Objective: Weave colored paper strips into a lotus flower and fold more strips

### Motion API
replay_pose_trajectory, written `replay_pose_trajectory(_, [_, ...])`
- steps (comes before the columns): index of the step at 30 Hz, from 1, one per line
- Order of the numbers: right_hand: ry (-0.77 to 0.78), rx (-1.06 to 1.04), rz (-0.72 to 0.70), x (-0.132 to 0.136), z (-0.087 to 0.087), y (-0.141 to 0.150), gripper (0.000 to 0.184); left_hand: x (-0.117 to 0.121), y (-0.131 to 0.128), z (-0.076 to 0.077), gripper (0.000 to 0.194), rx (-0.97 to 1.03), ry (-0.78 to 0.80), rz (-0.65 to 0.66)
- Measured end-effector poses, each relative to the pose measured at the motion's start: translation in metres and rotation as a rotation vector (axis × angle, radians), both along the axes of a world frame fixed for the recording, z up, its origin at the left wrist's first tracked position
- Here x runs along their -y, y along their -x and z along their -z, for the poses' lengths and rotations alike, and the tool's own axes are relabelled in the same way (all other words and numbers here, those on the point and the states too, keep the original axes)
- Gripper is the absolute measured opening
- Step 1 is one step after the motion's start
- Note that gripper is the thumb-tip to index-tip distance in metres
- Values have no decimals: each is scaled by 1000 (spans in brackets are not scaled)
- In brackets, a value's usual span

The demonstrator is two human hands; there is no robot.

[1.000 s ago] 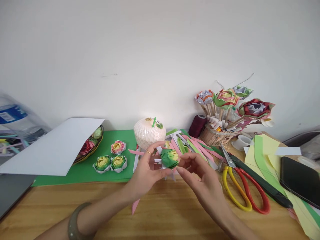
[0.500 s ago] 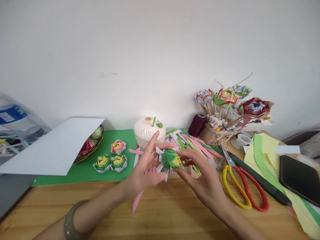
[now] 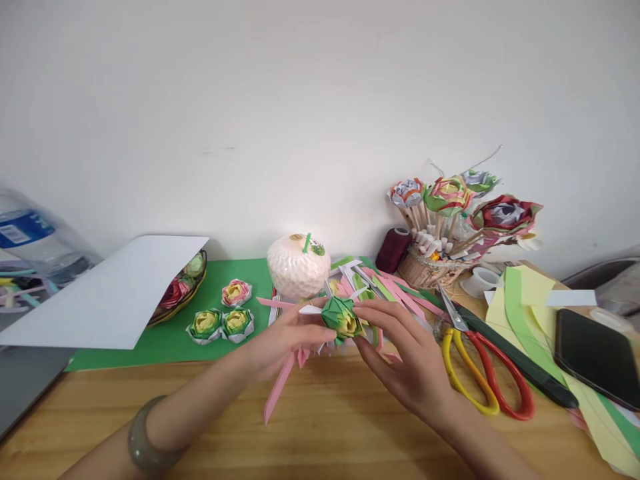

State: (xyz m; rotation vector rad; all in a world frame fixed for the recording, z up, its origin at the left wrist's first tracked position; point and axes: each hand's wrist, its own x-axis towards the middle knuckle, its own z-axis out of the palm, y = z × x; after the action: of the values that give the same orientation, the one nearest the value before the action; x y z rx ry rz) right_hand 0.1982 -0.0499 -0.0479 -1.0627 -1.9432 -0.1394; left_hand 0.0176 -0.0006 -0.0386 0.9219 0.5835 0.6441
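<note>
Between my two hands is a green and yellow folded paper flower [image 3: 342, 317], held above the table. My left hand [image 3: 287, 337] grips its left side, thumb in front and the other fingers partly hidden behind. White paper tips stick out around the flower near those fingers. On the other side, my right hand [image 3: 407, 353] pinches the flower's right edge between thumb and fingers. Pink paper strips [image 3: 280, 390] lie on the table below my left hand. Behind the flower spreads a heap of pink, green and white strips [image 3: 400, 290].
Three finished paper flowers [image 3: 237, 323] sit on a green sheet [image 3: 150, 350]. A white round container with a green straw [image 3: 299, 267] stands behind. Right are scissors [image 3: 487, 373], a phone [image 3: 597, 357], a thread spool [image 3: 393, 250] and flowers in a basket [image 3: 435, 267]. White paper [image 3: 120, 287] covers another basket.
My left fingers, raised and spread before, have come down around the flower. The flower has turned slightly, showing more of its yellow centre, and fewer white tips show.
</note>
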Motion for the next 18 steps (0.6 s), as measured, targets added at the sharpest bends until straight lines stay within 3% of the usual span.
replay_pose_trajectory(4, [-27,77,-73,-1,0,-1,39,-8,5,2,37,1,99,116])
replay_pose_trajectory(7, [13,56,-126,1,-1,0,38,-10,5,4,38,-57,123,113])
replay_pose_trajectory(12, [62,-88,-56,3,-5,1,33,-9,7,8,43,40,156,97])
replay_pose_trajectory(18, [7,-68,-53,1,-7,1,25,-11,8,14,37,140,217,148])
